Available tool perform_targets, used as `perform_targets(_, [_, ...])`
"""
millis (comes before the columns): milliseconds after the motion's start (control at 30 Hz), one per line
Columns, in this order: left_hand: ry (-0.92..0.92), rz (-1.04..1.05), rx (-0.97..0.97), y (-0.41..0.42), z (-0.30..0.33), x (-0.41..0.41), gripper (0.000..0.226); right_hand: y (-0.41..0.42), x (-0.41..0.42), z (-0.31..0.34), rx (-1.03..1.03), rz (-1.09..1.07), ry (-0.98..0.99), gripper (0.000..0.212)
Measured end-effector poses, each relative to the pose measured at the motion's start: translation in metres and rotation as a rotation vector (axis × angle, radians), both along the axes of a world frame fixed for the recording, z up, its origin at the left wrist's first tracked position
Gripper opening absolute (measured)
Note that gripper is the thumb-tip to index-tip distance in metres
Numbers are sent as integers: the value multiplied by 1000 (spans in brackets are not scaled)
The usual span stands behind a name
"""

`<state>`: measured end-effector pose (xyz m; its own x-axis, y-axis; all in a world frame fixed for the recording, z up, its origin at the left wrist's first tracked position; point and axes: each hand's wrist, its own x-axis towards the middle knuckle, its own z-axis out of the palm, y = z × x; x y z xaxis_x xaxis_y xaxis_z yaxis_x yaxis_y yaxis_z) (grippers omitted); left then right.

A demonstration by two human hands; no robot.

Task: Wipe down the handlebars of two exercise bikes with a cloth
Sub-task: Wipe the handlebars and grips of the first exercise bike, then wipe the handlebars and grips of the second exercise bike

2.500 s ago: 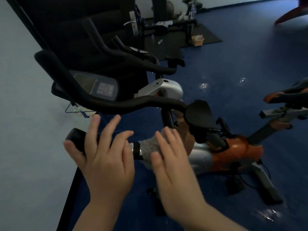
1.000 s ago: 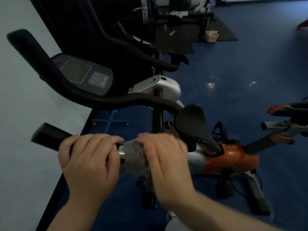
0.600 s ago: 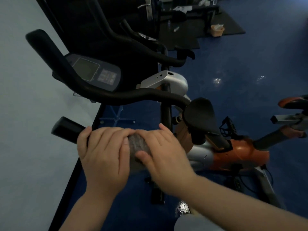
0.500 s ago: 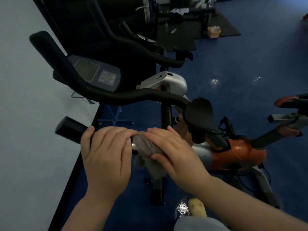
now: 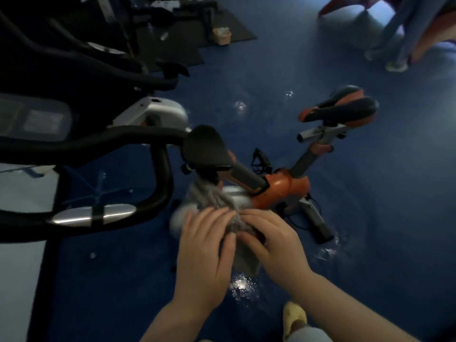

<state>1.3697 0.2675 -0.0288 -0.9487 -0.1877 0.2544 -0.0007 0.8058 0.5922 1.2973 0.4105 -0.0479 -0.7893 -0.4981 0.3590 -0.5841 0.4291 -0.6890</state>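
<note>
Cloth (image 5: 214, 201), grey, is gripped by 2 hands: left hand (image 5: 206, 248) and right hand (image 5: 274, 245), fingers closed on it, handlebar (image 5: 98, 215) at 9 o'clock, apart.

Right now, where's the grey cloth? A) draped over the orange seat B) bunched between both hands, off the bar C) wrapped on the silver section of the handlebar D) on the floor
B: the grey cloth is gathered between the left hand and right hand, held clear to the right of the handlebar's silver section, which is bare.
</note>
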Motion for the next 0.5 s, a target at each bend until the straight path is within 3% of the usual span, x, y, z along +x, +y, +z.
perform_targets(100, [-212, -112, 76, 39, -32, -16, 41, 58, -4, -26, 127, -108, -132, 25])
perform_targets(267, [-362, -210, 58, 116, -77, -60, 35, 170, -15, -67, 332, -337, -315, 20])
perform_targets(500, [-661, -331, -5, 249, -134, -117, 36, 332, -16, -109, 347, -642, -580, 16])
